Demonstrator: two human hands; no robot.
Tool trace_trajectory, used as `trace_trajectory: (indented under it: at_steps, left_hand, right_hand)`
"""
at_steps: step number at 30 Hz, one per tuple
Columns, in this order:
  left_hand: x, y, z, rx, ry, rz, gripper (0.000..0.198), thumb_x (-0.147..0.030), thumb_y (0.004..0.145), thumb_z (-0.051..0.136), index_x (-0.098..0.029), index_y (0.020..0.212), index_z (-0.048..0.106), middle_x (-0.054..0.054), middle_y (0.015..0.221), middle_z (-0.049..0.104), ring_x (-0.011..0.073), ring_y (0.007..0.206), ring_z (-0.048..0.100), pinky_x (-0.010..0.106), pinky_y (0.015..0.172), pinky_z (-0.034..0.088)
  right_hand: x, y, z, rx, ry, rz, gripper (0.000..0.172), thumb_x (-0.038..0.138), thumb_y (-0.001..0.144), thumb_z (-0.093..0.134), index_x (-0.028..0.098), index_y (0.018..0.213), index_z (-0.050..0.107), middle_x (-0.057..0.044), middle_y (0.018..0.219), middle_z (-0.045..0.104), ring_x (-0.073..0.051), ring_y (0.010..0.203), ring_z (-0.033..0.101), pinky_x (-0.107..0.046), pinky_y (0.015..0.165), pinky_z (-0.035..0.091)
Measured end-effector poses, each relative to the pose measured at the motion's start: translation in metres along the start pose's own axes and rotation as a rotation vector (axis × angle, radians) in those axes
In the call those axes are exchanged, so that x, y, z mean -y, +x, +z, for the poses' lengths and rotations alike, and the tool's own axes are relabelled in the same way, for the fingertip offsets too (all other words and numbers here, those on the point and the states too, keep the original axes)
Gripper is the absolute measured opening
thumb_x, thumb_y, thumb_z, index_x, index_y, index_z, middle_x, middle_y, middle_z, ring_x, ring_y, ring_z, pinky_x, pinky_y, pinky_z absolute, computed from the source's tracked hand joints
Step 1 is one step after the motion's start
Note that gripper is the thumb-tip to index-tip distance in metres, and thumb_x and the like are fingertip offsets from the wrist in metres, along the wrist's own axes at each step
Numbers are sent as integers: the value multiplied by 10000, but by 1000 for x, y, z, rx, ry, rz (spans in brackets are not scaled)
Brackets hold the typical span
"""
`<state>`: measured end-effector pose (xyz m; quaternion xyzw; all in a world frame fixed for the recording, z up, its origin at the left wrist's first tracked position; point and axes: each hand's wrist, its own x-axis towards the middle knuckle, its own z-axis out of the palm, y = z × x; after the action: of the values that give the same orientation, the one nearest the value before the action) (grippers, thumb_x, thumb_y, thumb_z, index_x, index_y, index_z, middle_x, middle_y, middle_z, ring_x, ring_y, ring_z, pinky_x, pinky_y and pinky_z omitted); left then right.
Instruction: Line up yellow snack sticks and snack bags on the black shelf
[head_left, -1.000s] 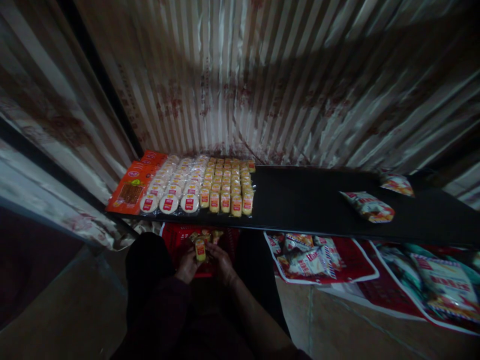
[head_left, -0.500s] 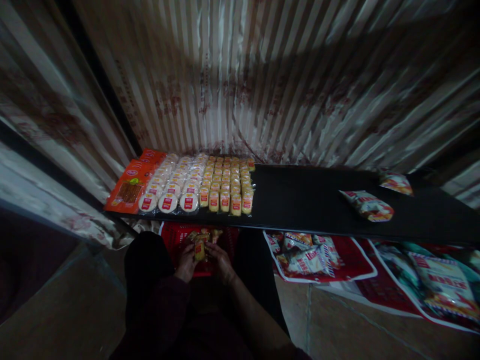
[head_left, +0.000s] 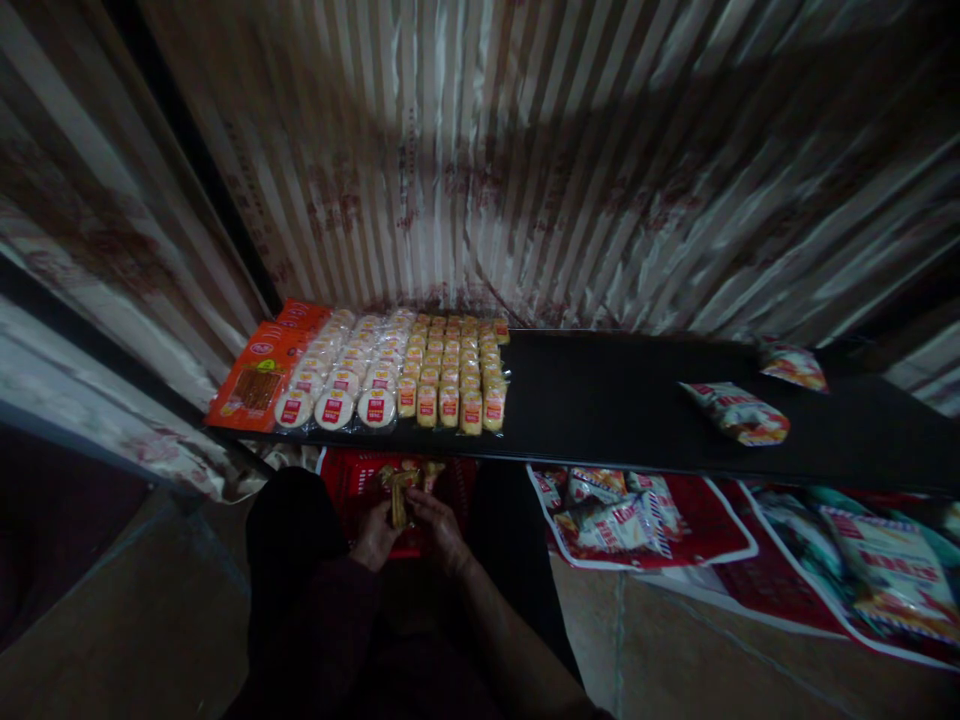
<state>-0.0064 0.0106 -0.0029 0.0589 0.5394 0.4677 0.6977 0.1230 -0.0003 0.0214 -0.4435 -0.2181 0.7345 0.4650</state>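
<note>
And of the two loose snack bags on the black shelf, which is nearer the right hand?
The left-side bag: it lies close to the shelf's front edge. The other bag is farther right and back from the right hand.

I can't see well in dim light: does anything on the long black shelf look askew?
Yes: two red-and-white plastic snack bags lie loose and slanted on the right of the black shelf; the round white packets and small yellow packets at left form tidy rows.

Striped curtain (head_left: 442, 150), dark pole (head_left: 196, 150), tiled floor (head_left: 589, 610)
</note>
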Motion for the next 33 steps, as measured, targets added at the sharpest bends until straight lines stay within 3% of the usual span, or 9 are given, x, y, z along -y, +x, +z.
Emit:
trace_trajectory:
  at_steps: [4, 11, 15, 22, 27, 33]
  left_hand:
    - [-4, -8, 5, -49, 13, -10, 6, -144, 740, 624, -141, 737, 627, 30, 651, 641, 133, 630, 608, 241, 673, 462]
    - [-14, -27, 19, -80, 33, 9, 167, -79, 801, 482, -168, 885, 595, 12, 698, 671, 113, 601, 632, 217, 590, 449]
    - [-12, -33, 22, -84, 91, 45, 210, -87, 780, 507, -177, 949, 593, 35, 807, 704, 124, 676, 662, 231, 651, 466]
    - [-5, -38, 33, 19, 208, 146, 320, -203, 694, 661, -207, 1013, 638, 79, 1020, 707, 203, 939, 667, 275, 770, 486]
    - [-8, -54, 56, 74, 222, 284, 336, -194, 627, 719, -213, 959, 669, 69, 1068, 694, 243, 1138, 574, 294, 908, 452]
    - [-15, -82, 85, 176, 291, 385, 368, -167, 645, 707, -222, 1008, 674, 70, 1206, 641, 255, 1233, 496, 311, 1019, 380]
  right_hand:
    - [-6, 4, -2, -52, -38, -20, 431, 379, 472, 809, 207, 862, 749, -53, 885, 734, -253, 910, 645, -396, 906, 433]
    - [-9, 3, -2, -141, -186, -73, 482, 481, 482, 801, 211, 877, 738, -54, 929, 721, -281, 945, 633, -406, 880, 459]
    - [-3, -4, 0, -167, -293, -127, 438, 483, 557, 758, 229, 913, 734, -56, 952, 718, -295, 967, 630, -412, 878, 467]
    - [19, -20, -3, -220, -451, -397, 269, 395, 651, 688, 258, 873, 753, -69, 1004, 708, -298, 997, 620, -406, 919, 451]
    - [39, -35, -5, -262, -476, -520, 270, 337, 688, 683, 276, 945, 737, -65, 1061, 688, -290, 1048, 604, -398, 969, 428]
    - [65, -63, -10, -263, -511, -585, 280, 349, 775, 616, 268, 1031, 699, -48, 1098, 682, -264, 1063, 597, -371, 965, 433]
